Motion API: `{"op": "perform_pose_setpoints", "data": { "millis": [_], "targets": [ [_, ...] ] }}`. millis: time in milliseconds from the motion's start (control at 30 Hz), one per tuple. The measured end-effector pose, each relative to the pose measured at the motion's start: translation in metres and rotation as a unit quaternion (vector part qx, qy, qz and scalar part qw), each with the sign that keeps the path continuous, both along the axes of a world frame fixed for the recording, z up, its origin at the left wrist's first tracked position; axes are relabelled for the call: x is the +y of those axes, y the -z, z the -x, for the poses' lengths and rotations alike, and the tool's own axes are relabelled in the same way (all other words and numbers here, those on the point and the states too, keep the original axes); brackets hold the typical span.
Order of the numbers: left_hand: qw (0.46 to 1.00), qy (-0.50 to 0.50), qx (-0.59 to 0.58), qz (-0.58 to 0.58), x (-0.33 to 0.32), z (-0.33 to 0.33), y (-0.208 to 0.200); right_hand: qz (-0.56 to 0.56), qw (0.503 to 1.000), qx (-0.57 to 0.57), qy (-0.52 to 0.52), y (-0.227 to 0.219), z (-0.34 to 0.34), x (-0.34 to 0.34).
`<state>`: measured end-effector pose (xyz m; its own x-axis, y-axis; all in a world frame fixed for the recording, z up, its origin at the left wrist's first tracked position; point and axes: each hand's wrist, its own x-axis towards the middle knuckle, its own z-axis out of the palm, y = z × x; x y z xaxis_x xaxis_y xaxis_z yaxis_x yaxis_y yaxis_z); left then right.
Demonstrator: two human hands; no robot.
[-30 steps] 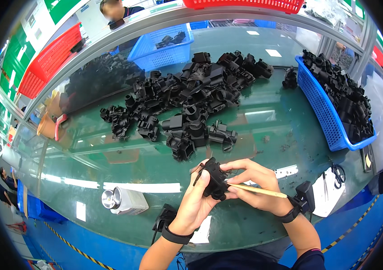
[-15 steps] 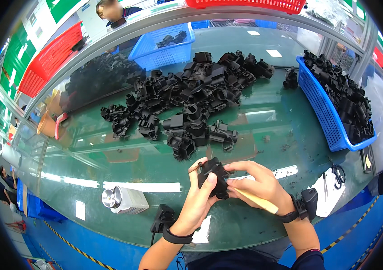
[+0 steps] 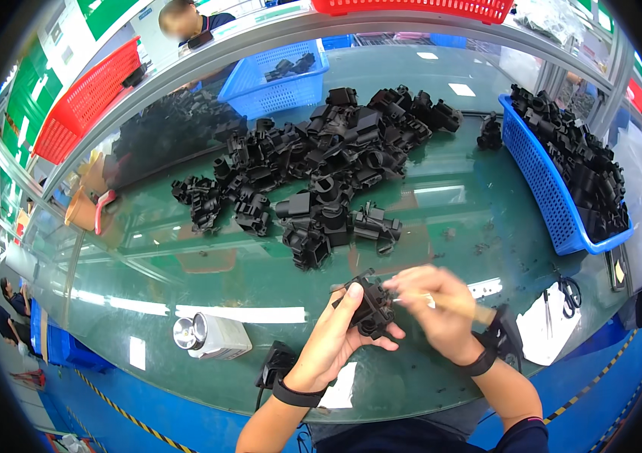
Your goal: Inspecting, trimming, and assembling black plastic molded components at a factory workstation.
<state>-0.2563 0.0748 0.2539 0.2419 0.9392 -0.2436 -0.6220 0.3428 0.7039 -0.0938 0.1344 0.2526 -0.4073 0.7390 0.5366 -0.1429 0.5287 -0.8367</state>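
My left hand [image 3: 325, 346] grips a black moulded plastic part [image 3: 371, 308] above the green table, thumb across its near side and fingers underneath. At the part's right side is my right hand [image 3: 442, 323], smeared by motion. Its fingers are closed around a slim tool with a flat yellowish handle [image 3: 466, 305]. The handle sticks out to the right past the hand. The tool's tip points toward the part, but its shape and whether it touches cannot be made out. Beyond my hands lies a large pile of similar black plastic parts [image 3: 328, 155].
A blue basket [image 3: 540, 177] heaped with black parts stands at the right. Scissors [image 3: 570, 296] lie on white paper [image 3: 551, 332]. At the left are a silver-topped container [image 3: 219, 336] and an orange pot [image 3: 79, 209]. Another blue basket [image 3: 272, 94] sits at the back.
My right hand has swung the tool, so its handle now points right instead of down toward me. The part has turned slightly in my left hand, whose lower fingers now show beneath it.
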Motion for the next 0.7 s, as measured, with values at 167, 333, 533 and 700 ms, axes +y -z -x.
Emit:
{"op": "perform_pose_setpoints", "data": {
  "millis": [167, 333, 533, 700],
  "targets": [
    [0.997, -0.044, 0.068, 0.008, -0.004, -0.006, -0.003, 0.322, 0.920, 0.221, -0.017, -0.004, -0.010, 0.020],
    [0.991, -0.114, 0.074, 0.001, -0.005, -0.004, -0.004, 0.274, 0.955, -0.043, -0.103, -0.024, -0.023, 0.018],
    [0.982, -0.154, 0.103, -0.036, -0.006, -0.008, -0.004, 0.102, 0.989, -0.023, -0.100, -0.016, -0.011, 0.014],
    [0.946, -0.203, 0.226, -0.116, -0.004, -0.007, 0.010, 0.216, 0.969, -0.018, -0.122, -0.015, -0.005, 0.002]
  ]
}}
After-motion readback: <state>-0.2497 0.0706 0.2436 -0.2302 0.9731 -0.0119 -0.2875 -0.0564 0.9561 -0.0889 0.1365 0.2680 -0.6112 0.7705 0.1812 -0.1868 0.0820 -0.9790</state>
